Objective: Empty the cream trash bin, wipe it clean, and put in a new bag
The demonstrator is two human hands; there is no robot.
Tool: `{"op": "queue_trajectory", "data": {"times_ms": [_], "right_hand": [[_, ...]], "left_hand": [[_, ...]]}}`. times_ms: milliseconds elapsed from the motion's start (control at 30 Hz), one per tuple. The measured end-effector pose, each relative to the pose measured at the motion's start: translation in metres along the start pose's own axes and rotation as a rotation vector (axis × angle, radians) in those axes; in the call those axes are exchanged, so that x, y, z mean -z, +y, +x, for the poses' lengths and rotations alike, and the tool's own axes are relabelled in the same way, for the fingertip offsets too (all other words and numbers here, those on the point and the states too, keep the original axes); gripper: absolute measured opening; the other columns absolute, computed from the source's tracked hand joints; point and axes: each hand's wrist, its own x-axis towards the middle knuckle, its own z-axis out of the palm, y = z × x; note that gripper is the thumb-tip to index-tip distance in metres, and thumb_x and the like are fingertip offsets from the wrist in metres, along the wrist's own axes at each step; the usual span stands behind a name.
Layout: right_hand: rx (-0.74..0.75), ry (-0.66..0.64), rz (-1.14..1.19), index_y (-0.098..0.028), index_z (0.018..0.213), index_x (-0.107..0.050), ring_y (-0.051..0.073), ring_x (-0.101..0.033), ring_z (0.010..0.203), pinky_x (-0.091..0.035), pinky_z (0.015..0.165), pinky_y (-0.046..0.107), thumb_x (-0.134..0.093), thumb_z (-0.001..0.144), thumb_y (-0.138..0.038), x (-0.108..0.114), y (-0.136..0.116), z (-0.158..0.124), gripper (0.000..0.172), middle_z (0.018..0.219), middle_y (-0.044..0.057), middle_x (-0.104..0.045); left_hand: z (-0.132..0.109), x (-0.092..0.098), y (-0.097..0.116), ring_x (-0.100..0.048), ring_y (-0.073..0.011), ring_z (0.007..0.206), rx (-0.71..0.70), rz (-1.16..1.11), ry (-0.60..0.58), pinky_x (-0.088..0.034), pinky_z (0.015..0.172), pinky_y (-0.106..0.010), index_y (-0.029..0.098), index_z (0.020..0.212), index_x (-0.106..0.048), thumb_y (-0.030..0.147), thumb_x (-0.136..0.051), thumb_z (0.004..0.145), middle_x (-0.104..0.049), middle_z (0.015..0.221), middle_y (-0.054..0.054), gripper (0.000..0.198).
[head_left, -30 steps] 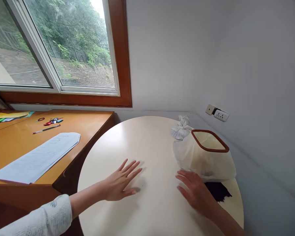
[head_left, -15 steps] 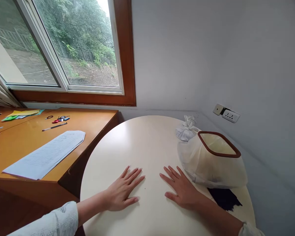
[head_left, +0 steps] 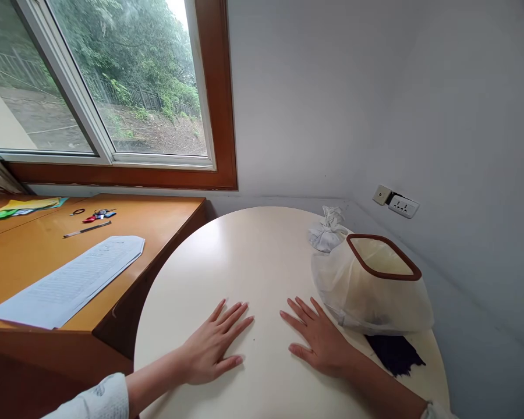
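Note:
Both palms face down on the cream round table [head_left: 262, 256]. My left hand [head_left: 213, 343] lies on the left half with its fingers spread and holds nothing. My right hand [head_left: 317, 337] rests flat on the right half, also spread and without anything in it. Just beyond its wrist side sits a bin with a brown squarish rim [head_left: 384, 276], wrapped in a translucent whitish bag [head_left: 375, 305]. A dark cloth piece [head_left: 395, 354] with a ragged edge lies partly under the bin, near my right forearm. Behind the bin stands a small knotted white bag [head_left: 327, 231].
On the left, a wooden desk [head_left: 166, 218] carries stacked papers [head_left: 70, 279], a pen [head_left: 87, 229], keys [head_left: 99, 216], a black band [head_left: 77, 212] and coloured sheets [head_left: 26, 205]. A wall socket [head_left: 403, 205] is at the right. A window [head_left: 152, 87] is behind the desk.
The view has shifted slightly, so the desk and table sit a little further left in the picture. Both hands stay flat on the table, in the same pose.

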Motion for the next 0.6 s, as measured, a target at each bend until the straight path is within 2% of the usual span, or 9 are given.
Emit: {"op": "queue_trajectory", "data": {"times_ms": [233, 467, 600], "right_hand": [[-0.012, -0.002, 0.029, -0.034, 0.14, -0.017, 0.022, -0.007, 0.136, -0.001, 0.109, 0.049, -0.029, 0.087, -0.055, 0.0016, -0.0014, 0.0001, 0.058, 0.149, 0.0, -0.01], [-0.046, 0.013, 0.071, -0.035, 0.138, -0.021, 0.021, -0.009, 0.136, -0.001, 0.11, 0.046, -0.031, 0.087, -0.055, 0.006, -0.0055, -0.0017, 0.056, 0.149, -0.001, -0.013], [-0.063, 0.027, 0.087, -0.036, 0.138, -0.024, 0.02, -0.01, 0.136, -0.001, 0.11, 0.045, -0.032, 0.087, -0.054, 0.0075, -0.0066, -0.0028, 0.054, 0.149, -0.002, -0.014]], "left_hand": [[0.0008, 0.0012, 0.0016, -0.017, -0.0292, 0.134, -0.004, 0.038, -0.009, -0.008, 0.108, -0.054, 0.031, 0.141, -0.004, 0.048, -0.04, 0.086, -0.012, 0.148, -0.004, 0.067], [0.0017, 0.0003, 0.0015, -0.025, -0.0284, 0.132, 0.017, 0.033, 0.034, -0.016, 0.108, -0.053, 0.036, 0.14, -0.01, 0.043, -0.042, 0.087, -0.018, 0.146, -0.001, 0.062], [0.0031, -0.0025, 0.0022, -0.032, -0.0262, 0.13, 0.043, 0.049, 0.082, -0.021, 0.107, -0.051, 0.034, 0.139, -0.019, 0.039, -0.039, 0.089, -0.028, 0.144, -0.001, 0.054]]}}
